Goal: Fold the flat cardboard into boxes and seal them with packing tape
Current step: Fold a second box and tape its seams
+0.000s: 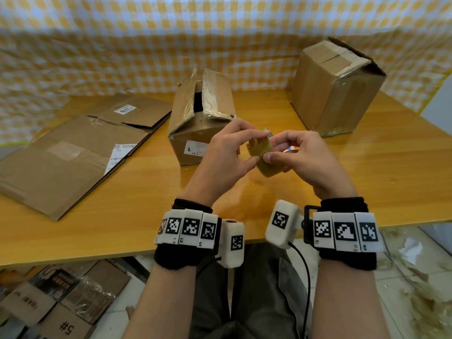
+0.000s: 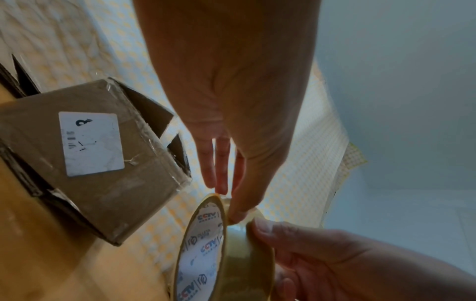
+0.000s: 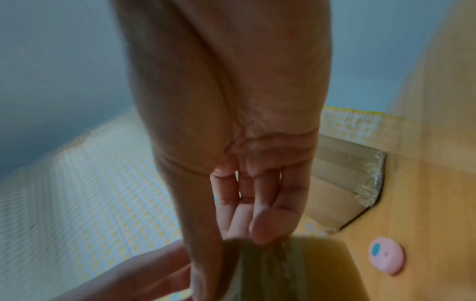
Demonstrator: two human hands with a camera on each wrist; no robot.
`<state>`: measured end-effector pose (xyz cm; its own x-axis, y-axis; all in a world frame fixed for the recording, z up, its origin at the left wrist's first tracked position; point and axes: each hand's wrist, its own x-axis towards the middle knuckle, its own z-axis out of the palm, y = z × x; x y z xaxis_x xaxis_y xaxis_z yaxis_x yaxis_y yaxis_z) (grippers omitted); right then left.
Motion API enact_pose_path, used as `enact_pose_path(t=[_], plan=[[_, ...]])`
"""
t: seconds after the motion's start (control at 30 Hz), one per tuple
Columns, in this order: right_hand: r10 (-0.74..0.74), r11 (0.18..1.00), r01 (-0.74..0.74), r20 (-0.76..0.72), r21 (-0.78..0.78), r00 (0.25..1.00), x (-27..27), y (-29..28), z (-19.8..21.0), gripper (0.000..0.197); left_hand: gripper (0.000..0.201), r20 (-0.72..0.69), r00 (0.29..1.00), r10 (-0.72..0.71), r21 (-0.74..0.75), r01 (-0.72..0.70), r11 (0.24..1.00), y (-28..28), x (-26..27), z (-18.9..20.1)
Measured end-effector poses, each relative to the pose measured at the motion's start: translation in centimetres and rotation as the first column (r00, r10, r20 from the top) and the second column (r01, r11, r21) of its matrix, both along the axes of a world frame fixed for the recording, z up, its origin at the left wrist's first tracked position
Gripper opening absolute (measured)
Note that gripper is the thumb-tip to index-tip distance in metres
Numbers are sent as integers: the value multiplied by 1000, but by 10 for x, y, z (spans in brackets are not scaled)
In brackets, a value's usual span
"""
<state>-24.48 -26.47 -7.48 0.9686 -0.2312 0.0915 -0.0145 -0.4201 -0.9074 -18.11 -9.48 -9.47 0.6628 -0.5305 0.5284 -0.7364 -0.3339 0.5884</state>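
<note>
A: Tape roll (image 1: pixel 265 159) is held above near table edge – gripped by right hand (image 1: pixel 308 159), its rim pinched by left hand (image 1: pixel 226 152)

B: Risk: tape end may be lost or torn thin if picked badly; open box (image 1: pixel 200 123), just beyond, stays unsealed

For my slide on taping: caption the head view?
Both hands, left hand and right hand, hold a tape roll above the table.

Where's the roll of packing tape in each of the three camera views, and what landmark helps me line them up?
Head: tape roll at centre, held above the table between both hands.
Left wrist: tape roll at bottom centre, printed core facing the camera.
Right wrist: tape roll at the bottom edge, blurred, under the fingertips.
Shared landmark: the yellow checked cloth behind the table.
</note>
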Motion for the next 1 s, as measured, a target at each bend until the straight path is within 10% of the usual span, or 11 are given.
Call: enact_pose_path(t=[1.0], plan=[[133,991,-133,60,-3,989,-3,-14,-12,20,11,-251,939,234,-247,-296,923,-18,8,4]])
